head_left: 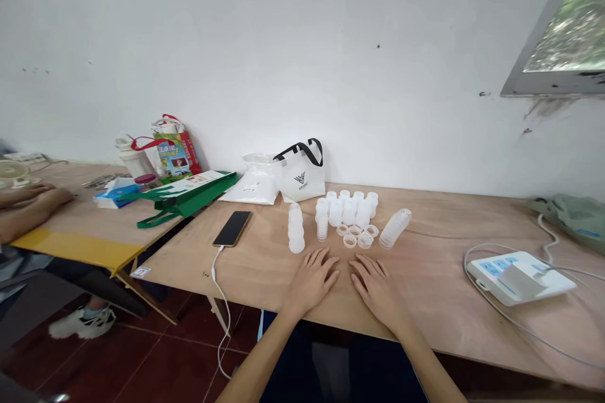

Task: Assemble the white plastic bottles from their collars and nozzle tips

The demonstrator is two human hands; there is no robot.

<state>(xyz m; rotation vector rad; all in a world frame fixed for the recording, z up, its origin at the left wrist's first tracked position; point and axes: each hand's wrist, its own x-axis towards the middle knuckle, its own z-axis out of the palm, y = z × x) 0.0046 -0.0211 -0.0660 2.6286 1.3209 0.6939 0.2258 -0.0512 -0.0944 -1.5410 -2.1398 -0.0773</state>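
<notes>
Table [449, 302]: showing matt, bare plywood grain.
Bottles [350, 209]: looking like smooth, translucent white plastic.
Rings [355, 236]: showing the same plastic.
Phone [232, 228]: gleaming glossy black.

Window [562, 31] partly beyond right edge

Soft, even daylight fills the room. The window [567, 31] at upper right is bright, and the greenery in it is blurred. The white wall [283, 44] is bright without glare. The left hand [312, 280] and right hand [378, 289] cast only faint, soft shadows on the table [435, 264]. The floor [155, 359] below lies dim. The wide lens bends the table's edge and stretches the sides; the centre is sharp.
</notes>
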